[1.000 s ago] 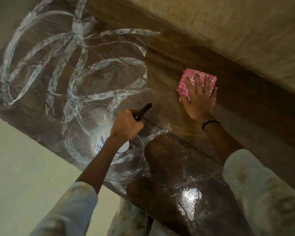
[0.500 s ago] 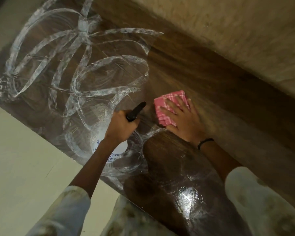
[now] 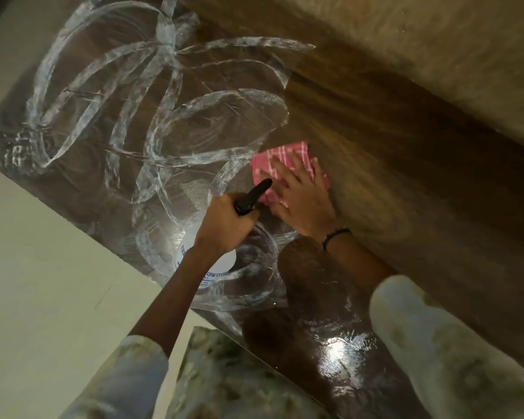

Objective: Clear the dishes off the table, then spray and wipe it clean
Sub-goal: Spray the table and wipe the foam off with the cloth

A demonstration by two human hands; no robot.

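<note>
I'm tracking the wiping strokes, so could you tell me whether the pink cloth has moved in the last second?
Yes. The cloth, under the right hand, slid left along the table to the spray bottle.

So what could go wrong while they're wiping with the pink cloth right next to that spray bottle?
The right hand presses the pink checked cloth flat, close beside the spray bottle that the left hand grips near the table's front edge. A wide wipe might bump the bottle or its black nozzle. The white foam streaks farther left could get missed or dry on.
</note>
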